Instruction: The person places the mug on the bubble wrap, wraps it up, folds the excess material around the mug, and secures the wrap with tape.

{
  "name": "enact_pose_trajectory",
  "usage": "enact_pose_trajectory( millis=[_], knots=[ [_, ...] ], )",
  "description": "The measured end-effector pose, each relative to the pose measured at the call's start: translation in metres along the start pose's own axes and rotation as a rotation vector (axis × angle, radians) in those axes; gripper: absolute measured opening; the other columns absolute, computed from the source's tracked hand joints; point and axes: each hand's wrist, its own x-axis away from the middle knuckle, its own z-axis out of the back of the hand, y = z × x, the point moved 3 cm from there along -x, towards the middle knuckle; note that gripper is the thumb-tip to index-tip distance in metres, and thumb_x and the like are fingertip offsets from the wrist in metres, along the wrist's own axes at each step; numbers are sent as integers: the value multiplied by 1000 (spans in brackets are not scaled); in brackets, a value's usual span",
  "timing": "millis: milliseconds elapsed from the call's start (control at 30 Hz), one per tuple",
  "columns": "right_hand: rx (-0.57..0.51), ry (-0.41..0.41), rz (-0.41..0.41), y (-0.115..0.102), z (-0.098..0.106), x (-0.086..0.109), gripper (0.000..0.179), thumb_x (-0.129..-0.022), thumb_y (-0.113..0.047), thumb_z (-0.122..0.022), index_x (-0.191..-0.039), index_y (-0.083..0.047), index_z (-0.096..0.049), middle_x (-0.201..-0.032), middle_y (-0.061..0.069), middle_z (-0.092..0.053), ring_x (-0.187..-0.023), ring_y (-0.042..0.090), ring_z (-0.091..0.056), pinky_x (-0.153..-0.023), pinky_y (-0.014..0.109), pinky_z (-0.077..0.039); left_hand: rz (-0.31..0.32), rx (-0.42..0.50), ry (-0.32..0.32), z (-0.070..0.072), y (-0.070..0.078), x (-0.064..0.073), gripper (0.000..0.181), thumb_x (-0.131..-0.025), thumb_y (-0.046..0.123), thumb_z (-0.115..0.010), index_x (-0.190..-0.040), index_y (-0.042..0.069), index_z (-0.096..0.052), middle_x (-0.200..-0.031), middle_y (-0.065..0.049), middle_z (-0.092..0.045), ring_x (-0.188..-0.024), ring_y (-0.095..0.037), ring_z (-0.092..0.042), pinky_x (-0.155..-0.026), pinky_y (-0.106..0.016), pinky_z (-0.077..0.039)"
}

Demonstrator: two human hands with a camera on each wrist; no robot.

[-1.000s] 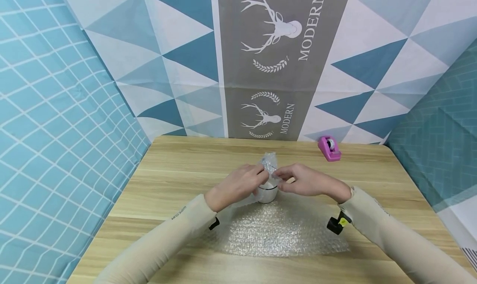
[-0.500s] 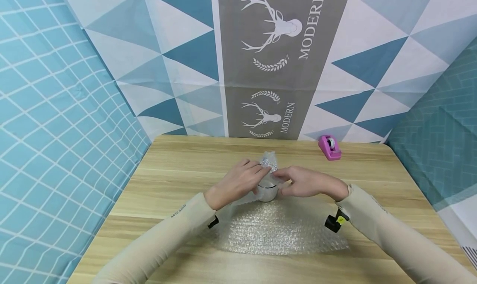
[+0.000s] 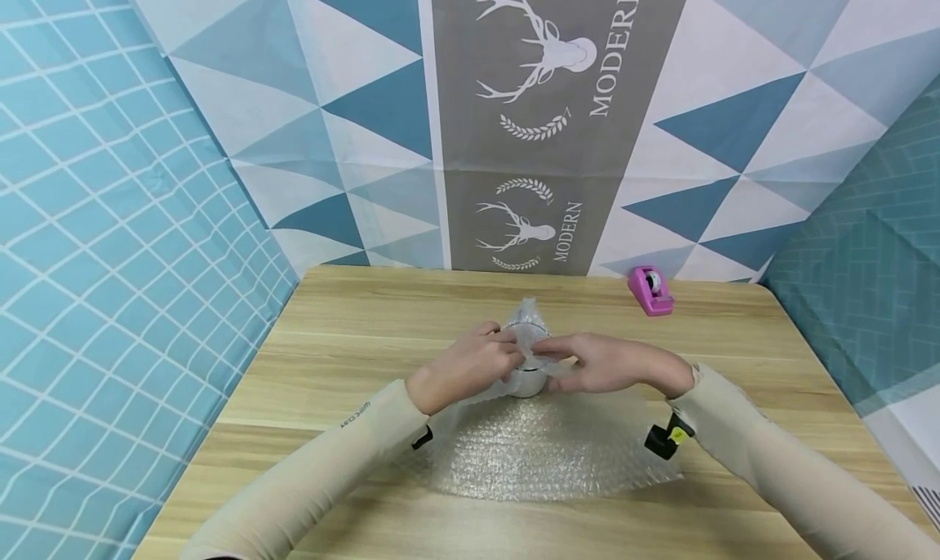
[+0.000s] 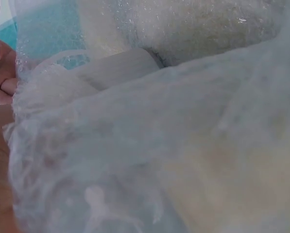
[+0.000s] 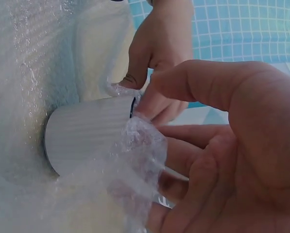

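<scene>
A white ribbed cup point(image 3: 527, 384) with a dark rim stands on a spread sheet of bubble wrap point(image 3: 539, 454) at mid table. The far part of the sheet rises behind the cup and folds over its mouth. My left hand point(image 3: 470, 370) pinches the wrap at the rim's left side. Opposite it, my right hand point(image 3: 605, 364) holds the wrap with bent fingers. Seen from the right wrist, the cup's ribbed side point(image 5: 86, 133) shows through the film, with crumpled wrap bunched at its rim. Wrap covers most of the left wrist view, partly hiding the cup point(image 4: 118, 70).
A pink tape dispenser point(image 3: 650, 291) stands near the back right edge of the wooden table point(image 3: 352, 323). Patterned cloth point(image 3: 514, 135) hangs behind the table. Blue checked cloth point(image 3: 110, 258) lines the left side.
The left hand has shifted a little left and its fingers have curled further. The right fingertips have edged left over the cup. More of the wrap behind the cup shows between the hands.
</scene>
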Motion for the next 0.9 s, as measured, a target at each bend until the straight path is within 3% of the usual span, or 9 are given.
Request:
enact_pose_trajectory(
  millis=[233, 433, 667, 900],
  knots=[
    [-76, 58, 44, 5, 3, 17, 54, -104, -21, -60, -148, 6, -48, -153, 25, -49, -139, 44, -50, -102, 53, -54, 2, 48, -31, -4, 0, -1, 9, -87, 28, -78, -92, 22, -75, -91, 12, -75, -88, -7, -68, -98, -31, -50],
    [-58, 147, 85, 11, 5, 33, 41, -105, -9, -54, -144, 6, -53, -147, 25, -56, -131, 43, -58, -105, 56, -51, 11, 68, -43, -4, -1, -2, 4, -88, 23, -78, -90, 23, -75, -89, 13, -75, -88, -7, -68, -99, -33, -50],
    [-109, 197, 70, 22, 9, 55, 44, -97, 12, -52, -139, 1, -58, -140, 24, -61, -119, 36, -67, -97, 40, -58, 18, 78, -53, -2, -1, -3, 5, -88, 21, -78, -88, 24, -74, -86, 12, -74, -86, -8, -68, -97, -34, -50],
    [-98, 246, 31, 24, 10, 82, 38, -97, 6, -61, -134, -2, -63, -132, 19, -67, -115, 31, -70, -89, 32, -61, 20, 90, -65, -4, -2, -3, 6, -89, 20, -78, -89, 25, -74, -86, 12, -74, -86, -8, -68, -99, -33, -49]
  ],
)
